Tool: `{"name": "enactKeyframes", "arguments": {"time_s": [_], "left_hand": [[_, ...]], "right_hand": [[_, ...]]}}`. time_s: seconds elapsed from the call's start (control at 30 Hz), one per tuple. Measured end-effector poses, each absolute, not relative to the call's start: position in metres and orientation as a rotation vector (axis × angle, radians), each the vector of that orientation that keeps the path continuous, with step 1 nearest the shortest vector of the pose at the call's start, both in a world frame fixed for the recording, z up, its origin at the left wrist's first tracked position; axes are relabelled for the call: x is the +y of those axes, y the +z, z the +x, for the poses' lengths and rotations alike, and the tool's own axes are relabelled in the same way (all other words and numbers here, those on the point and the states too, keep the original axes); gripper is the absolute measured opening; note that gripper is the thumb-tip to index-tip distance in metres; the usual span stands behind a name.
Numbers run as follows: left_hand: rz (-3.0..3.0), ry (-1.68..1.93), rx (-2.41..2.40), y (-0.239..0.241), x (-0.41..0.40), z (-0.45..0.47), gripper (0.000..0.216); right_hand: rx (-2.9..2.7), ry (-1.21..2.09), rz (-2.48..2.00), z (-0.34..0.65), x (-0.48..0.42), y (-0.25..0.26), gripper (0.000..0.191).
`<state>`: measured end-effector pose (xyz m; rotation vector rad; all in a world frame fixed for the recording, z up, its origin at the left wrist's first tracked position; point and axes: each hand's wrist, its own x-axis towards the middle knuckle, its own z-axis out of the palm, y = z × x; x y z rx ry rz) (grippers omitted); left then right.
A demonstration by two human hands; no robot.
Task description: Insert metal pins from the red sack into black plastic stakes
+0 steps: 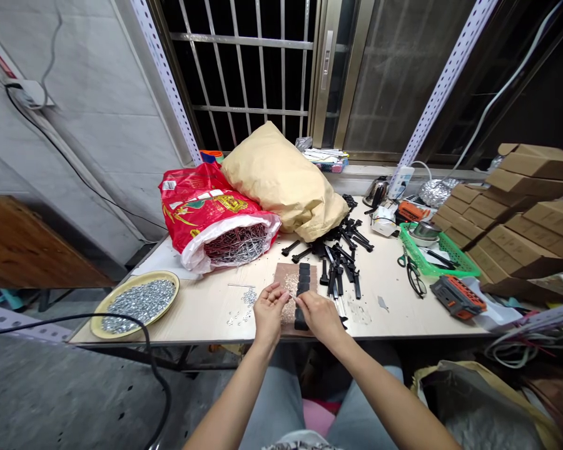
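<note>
A rounded yellow dish of silvery metal bits sits at the pale tabletop's left corner, near a red plastic bag of thin metal rods. Above a flat brown board by the front edge, left hand and right hand pinch, fingertips together; anything held is too small to tell.

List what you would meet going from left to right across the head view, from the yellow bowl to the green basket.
Yellow bowl of small metal pieces → red bag → left hand → right hand → small grey scrap → green basket.
</note>
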<state>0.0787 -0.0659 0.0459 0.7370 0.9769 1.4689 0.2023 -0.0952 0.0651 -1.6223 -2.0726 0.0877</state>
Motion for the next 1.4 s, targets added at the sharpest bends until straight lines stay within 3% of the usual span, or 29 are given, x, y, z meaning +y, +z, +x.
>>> {"name": "enactKeyframes", "arguments": {"time_s": [0.3, 0.6, 0.87, 1.03, 1.17, 1.3, 1.4], "left_hand": [[0.795, 1.425, 0.942, 0.047, -0.069, 0.081, 0.048], [0.923, 1.393, 0.925, 0.044, -0.071, 0.082, 0.044], [0.957, 1.356, 1.174, 0.024, -0.059, 0.072, 0.043], [0.919, 1.366, 1.222, 0.025, -0.059, 0.063, 0.043], [0.927, 1.369, 1.236, 0.030, -0.061, 0.061, 0.043], [0.942, 1.351, 1.227, 0.035, -0.063, 0.058, 0.040], [0.931, 1.359, 1.250, 0.039, -0.062, 0.055, 0.038]], "right_hand": [[-2.017, 0.226, -1.517, 0.210, -0.098, 0.068, 0.025], [-1.807, 0.732, -1.410, 0.213, -0.095, 0.063, 0.032], [-2.021, 0.304, -1.769, 0.244, -0.057, 0.034, 0.016], [-2.560, 0.559, -1.309, 0.250, -0.059, 0.028, 0.017], [-2.371, 0.405, -1.570, 0.248, -0.057, 0.028, 0.019], [-2.548, 0.584, -1.304, 0.247, -0.056, 0.025, 0.015], [-2.413, 0.489, -1.443, 0.247, -0.056, 0.027, 0.017]]}}
